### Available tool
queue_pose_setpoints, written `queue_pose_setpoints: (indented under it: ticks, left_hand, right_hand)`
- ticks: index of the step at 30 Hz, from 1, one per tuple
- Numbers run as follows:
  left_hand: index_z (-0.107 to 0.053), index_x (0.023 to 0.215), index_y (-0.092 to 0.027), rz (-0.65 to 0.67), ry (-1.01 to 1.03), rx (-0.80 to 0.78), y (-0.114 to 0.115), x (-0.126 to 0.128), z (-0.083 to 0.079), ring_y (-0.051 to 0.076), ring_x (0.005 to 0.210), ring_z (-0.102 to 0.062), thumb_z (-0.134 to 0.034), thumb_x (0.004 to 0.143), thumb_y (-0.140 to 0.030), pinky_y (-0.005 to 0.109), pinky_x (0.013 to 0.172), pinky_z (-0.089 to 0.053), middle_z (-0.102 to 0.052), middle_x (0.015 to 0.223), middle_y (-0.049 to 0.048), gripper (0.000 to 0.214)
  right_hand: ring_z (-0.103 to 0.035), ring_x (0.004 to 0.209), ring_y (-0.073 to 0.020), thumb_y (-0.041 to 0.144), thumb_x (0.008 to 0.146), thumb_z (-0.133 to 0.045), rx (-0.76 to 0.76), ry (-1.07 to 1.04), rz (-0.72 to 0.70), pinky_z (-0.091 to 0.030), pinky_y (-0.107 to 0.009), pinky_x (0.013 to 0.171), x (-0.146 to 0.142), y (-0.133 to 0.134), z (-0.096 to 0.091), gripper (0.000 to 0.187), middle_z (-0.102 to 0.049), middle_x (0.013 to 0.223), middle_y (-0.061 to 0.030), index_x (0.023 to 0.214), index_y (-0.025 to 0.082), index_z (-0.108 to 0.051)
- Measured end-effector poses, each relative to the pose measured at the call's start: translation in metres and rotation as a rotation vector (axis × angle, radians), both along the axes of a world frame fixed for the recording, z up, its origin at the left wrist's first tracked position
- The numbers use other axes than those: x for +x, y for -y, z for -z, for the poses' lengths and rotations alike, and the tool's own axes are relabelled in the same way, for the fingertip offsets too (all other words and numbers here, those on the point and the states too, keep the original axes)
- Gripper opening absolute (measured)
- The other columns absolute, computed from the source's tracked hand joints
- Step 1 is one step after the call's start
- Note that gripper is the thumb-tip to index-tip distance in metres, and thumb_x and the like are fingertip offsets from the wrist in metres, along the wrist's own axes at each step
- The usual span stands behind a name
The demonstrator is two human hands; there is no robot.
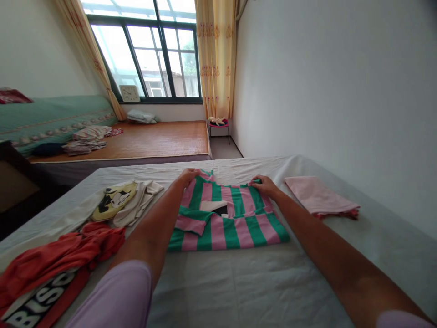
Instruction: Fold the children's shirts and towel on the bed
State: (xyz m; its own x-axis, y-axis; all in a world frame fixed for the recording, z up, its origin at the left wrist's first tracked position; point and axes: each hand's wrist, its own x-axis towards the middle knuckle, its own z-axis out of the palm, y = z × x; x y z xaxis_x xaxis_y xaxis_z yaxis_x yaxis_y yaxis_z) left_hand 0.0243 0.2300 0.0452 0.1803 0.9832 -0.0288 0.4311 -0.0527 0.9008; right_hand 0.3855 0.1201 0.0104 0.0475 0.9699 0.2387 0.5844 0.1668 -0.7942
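Note:
A green-and-pink striped shirt (235, 230) lies partly folded on the pale sheet in front of me, with a white and black patch showing near its middle. My left hand (190, 175) grips the shirt's far left edge, fingers closed on the cloth. At the far right edge, my right hand (264, 184) pinches the fabric between thumb and fingers. One striped sleeve is folded inward over the left side of the shirt. The fingertips of my left hand are partly hidden.
A folded pink cloth (319, 196) lies to the right. On the left are a crumpled red garment (68, 259) with lettering and a cream garment with a yellow print (116, 200). Beyond the sheet (218, 282) stands a bed with a brown mat (164, 136); a white wall rises at right.

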Motion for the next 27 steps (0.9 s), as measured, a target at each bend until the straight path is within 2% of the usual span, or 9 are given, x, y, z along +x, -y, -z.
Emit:
queue_pose_setpoints:
  ticks: [3, 6, 9, 12, 15, 20, 24, 27]
  left_hand:
    - [-0.054, 0.121, -0.015, 0.031, 0.035, 0.049, 0.022, -0.011, -0.019, 0.023, 0.103, -0.058, -0.055, 0.091, -0.036, 0.043, 0.085, -0.052, -0.056, 0.121, 0.0085, 0.036]
    - [-0.060, 0.111, -0.013, 0.080, 0.063, 0.077, 0.056, -0.034, -0.032, 0.021, 0.094, -0.061, -0.063, 0.085, -0.034, 0.039, 0.082, -0.053, -0.063, 0.109, 0.0071, 0.034]
    - [-0.067, 0.087, -0.012, 0.268, 0.060, 0.113, 0.101, -0.063, -0.030, 0.020, 0.081, -0.063, -0.074, 0.069, -0.031, 0.034, 0.077, -0.052, -0.069, 0.087, 0.0043, 0.028]
    - [-0.069, 0.080, -0.013, 0.447, -0.027, 0.114, 0.141, -0.082, -0.019, 0.021, 0.083, -0.064, -0.072, 0.062, -0.030, 0.032, 0.078, -0.051, -0.071, 0.086, 0.0063, 0.024]
    - [-0.074, 0.081, -0.015, 0.483, -0.131, 0.138, 0.165, -0.087, -0.011, 0.023, 0.090, -0.064, -0.066, 0.062, -0.025, 0.033, 0.086, -0.050, -0.073, 0.088, 0.0070, 0.023]
    - [-0.077, 0.091, -0.016, 0.438, -0.152, 0.187, 0.179, -0.086, -0.016, 0.025, 0.094, -0.064, -0.063, 0.068, -0.032, 0.034, 0.086, -0.050, -0.074, 0.095, 0.0069, 0.031]
    - [-0.077, 0.092, -0.020, 0.561, -0.236, 0.215, 0.190, -0.086, -0.018, 0.024, 0.098, -0.063, -0.064, 0.069, -0.035, 0.034, 0.095, -0.046, -0.073, 0.099, 0.0060, 0.031]
    - [-0.078, 0.089, -0.021, 0.634, -0.269, 0.220, 0.196, -0.088, -0.014, 0.025, 0.103, -0.061, -0.065, 0.068, -0.036, 0.034, 0.098, -0.044, -0.072, 0.103, 0.0069, 0.029]
  right_hand:
    - [-0.062, 0.074, -0.0172, 0.041, 0.070, -0.064, 0.063, -0.133, -0.038, -0.049, -0.028, 0.069, -0.004, 0.025, -0.016, 0.029, -0.069, 0.079, -0.0023, 0.085, 0.017, -0.068]
    - [-0.064, 0.089, -0.0208, 0.044, 0.073, -0.064, 0.076, -0.167, -0.159, -0.050, -0.033, 0.082, 0.000, 0.064, -0.029, 0.032, -0.071, 0.092, -0.0054, 0.090, 0.017, -0.069]
    - [-0.064, 0.098, -0.0239, 0.045, 0.074, -0.065, -0.021, -0.098, -0.303, -0.049, -0.037, 0.090, 0.008, 0.103, -0.030, 0.032, -0.072, 0.100, -0.0078, 0.090, 0.017, -0.071]
    - [-0.064, 0.099, -0.0244, 0.039, 0.074, -0.064, -0.102, 0.123, -0.351, -0.049, -0.037, 0.090, 0.014, 0.128, -0.021, 0.024, -0.073, 0.097, -0.0065, 0.084, 0.019, -0.073]
    - [-0.064, 0.097, -0.0227, 0.028, 0.076, -0.058, -0.087, 0.353, -0.292, -0.047, -0.034, 0.090, 0.016, 0.136, -0.017, 0.018, -0.073, 0.097, -0.0037, 0.085, 0.022, -0.074]
    - [-0.064, 0.093, -0.0201, 0.017, 0.080, -0.050, -0.045, 0.591, -0.026, -0.046, -0.030, 0.088, 0.014, 0.139, -0.031, 0.028, -0.073, 0.096, -0.0023, 0.094, 0.024, -0.073]
    - [-0.062, 0.096, -0.0227, 0.010, 0.076, -0.052, -0.158, 0.809, -0.016, -0.044, -0.035, 0.088, -0.004, 0.149, -0.042, 0.028, -0.072, 0.097, -0.0038, 0.084, 0.025, -0.074]
    - [-0.057, 0.104, -0.0259, 0.009, 0.077, -0.051, -0.105, 0.895, 0.026, -0.041, -0.040, 0.090, -0.028, 0.154, -0.048, 0.027, -0.072, 0.099, -0.0063, 0.084, 0.024, -0.073]
